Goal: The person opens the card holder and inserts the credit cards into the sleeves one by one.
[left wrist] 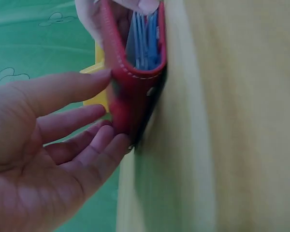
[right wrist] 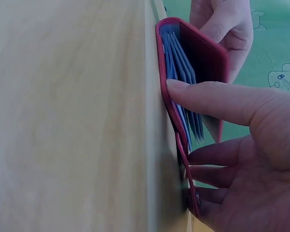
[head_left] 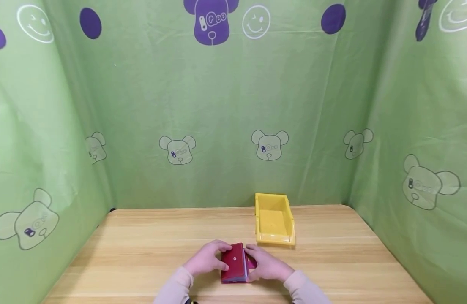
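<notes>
A red stitched card holder (head_left: 232, 265) lies on the table in front of me, its cover raised at an angle over a stack of bluish card sleeves (right wrist: 182, 65). With thumb and fingertips my left hand (head_left: 206, 258) holds the cover along its spine side. From the other side my right hand (head_left: 269, 264) grips the holder: in the right wrist view its thumb presses the sleeves' edges, and the fingers touch the closing strap (right wrist: 183, 157) with its snap button. Some right fingertips are hidden behind the strap.
Just beyond the right hand stands a yellow plastic bin (head_left: 275, 238) on the wooden table (head_left: 149, 245). Green printed cloth (head_left: 225, 93) hangs along the table's back and both sides.
</notes>
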Available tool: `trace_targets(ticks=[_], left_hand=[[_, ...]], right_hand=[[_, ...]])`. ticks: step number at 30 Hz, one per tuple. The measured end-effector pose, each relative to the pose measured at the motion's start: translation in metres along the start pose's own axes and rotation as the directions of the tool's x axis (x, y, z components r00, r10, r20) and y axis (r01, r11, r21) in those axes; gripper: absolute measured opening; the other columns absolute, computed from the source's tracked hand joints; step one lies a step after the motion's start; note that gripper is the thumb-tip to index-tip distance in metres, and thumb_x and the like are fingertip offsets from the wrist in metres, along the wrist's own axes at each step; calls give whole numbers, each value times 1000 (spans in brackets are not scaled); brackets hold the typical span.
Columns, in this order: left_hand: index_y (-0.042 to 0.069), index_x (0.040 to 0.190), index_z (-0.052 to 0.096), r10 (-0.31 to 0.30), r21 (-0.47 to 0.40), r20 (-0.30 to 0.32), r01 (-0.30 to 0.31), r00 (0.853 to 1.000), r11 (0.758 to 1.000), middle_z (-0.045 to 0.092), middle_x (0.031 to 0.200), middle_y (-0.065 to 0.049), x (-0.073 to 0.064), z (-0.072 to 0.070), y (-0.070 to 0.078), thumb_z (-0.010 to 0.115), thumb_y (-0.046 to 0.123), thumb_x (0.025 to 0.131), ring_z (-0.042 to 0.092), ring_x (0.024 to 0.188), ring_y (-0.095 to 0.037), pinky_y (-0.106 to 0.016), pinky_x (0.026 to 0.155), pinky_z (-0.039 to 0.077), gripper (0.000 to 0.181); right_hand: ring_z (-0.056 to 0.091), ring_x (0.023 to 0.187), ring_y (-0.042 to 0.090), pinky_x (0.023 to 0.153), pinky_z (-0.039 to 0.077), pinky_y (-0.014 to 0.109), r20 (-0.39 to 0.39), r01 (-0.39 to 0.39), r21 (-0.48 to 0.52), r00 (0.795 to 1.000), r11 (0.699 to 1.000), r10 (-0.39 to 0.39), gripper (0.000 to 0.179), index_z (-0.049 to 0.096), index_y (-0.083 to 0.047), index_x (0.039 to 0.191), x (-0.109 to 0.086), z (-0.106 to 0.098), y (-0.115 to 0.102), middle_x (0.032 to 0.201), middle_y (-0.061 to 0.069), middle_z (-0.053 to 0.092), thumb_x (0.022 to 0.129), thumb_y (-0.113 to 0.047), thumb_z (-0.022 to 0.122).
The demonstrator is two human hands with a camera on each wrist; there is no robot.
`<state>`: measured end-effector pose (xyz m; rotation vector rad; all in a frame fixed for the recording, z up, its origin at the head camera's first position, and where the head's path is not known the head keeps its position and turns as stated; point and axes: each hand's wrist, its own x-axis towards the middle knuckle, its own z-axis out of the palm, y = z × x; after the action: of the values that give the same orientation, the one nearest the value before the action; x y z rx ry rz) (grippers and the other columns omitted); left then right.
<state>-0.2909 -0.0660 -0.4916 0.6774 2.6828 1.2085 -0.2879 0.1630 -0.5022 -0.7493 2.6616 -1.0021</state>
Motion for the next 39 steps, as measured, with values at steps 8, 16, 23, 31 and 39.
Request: trace_targets(ticks=[8,16,23,31,39], left_hand=[[-2,123,63,28,247,3,-27,1000,969,59,118,-9,6,4,9,85,17,66,59,106,-24,-38,99,53,64],[-3,125,60,-24,202,-23,28,999,979,57,115,-9,3,4,13,86,17,64,60,99,-24,-40,94,55,70],[-3,125,60,-11,142,-27,15,1000,990,56,117,-10,1,2,10,86,17,65,61,100,-28,-43,95,55,69],[-2,126,60,-22,110,-28,25,999,994,55,117,-8,1,3,3,86,18,65,61,101,-27,-44,94,55,69],[-1,125,61,-6,128,-32,10,999,992,56,115,-6,3,3,1,87,19,64,61,98,-24,-40,92,56,69]], right_hand=[[40,132,53,108,33,70,6,10,-31,1000,999,-10,87,46,11,137,-1,-5,-1,145,32,42,64,-18,82],[62,95,31,88,54,54,19,39,-71,999,997,-38,56,62,8,116,-7,-24,-3,105,15,66,64,-3,79],[59,85,23,74,56,39,38,-6,15,999,1000,5,44,63,2,109,-14,-39,-4,96,11,66,66,8,71],[59,80,15,69,52,20,17,67,156,997,986,-70,19,65,2,99,-5,-38,-6,90,11,67,82,6,59],[56,73,6,66,49,18,-55,100,161,994,982,-92,5,69,-1,87,15,-21,-9,80,4,68,84,-6,68]])
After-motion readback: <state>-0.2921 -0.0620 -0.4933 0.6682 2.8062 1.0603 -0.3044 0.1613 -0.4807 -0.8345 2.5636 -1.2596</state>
